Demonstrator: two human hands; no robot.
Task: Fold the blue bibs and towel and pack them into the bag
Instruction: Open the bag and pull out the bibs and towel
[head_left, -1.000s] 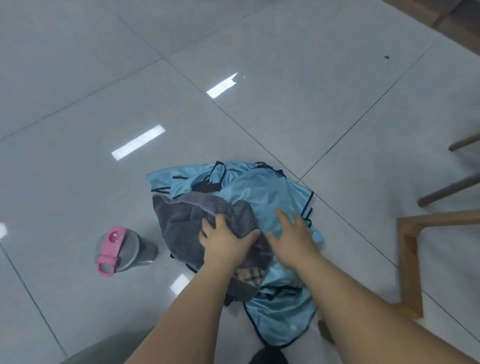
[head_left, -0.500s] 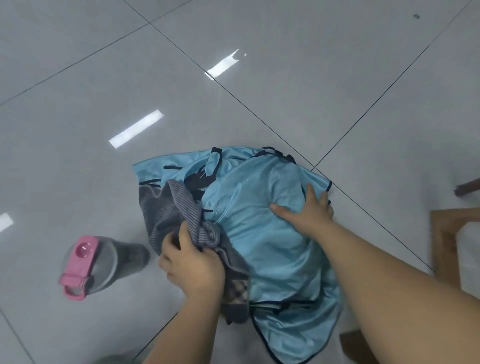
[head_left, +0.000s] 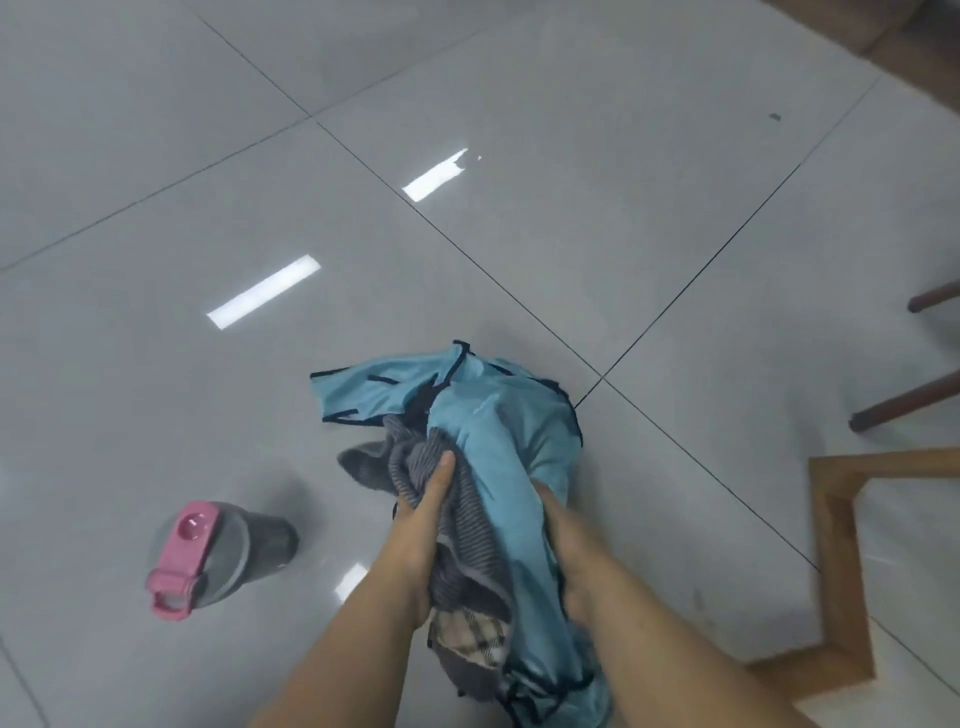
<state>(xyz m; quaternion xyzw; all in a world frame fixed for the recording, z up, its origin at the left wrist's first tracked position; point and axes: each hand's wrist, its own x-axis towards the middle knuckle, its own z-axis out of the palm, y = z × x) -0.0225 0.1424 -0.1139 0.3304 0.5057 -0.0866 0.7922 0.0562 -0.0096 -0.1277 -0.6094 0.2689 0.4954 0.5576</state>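
Observation:
Light blue bibs (head_left: 498, 431) with dark trim are bunched together with a grey ribbed towel (head_left: 462, 525) into one bundle over the tiled floor. My left hand (head_left: 421, 525) grips the towel side of the bundle, thumb lying along the ribbed cloth. On the other side, my right hand (head_left: 563, 551) grips the blue bibs from below, its fingers partly buried in the fabric. A piece of beige checked cloth (head_left: 475, 636) shows at the bottom of the bundle. One bib corner (head_left: 358, 395) trails out to the left. No bag is in view.
A grey bottle with a pink lid (head_left: 208, 556) stands on the floor left of my left arm. A light wooden frame (head_left: 836, 561) lies on the right, with dark chair legs (head_left: 904, 402) beyond it. The floor (head_left: 467, 104) is glossy grey tile.
Both hands have closed in on the pile from its two sides and gathered it into a narrow bundle. The right hand left the top of the bibs and now grips them from below.

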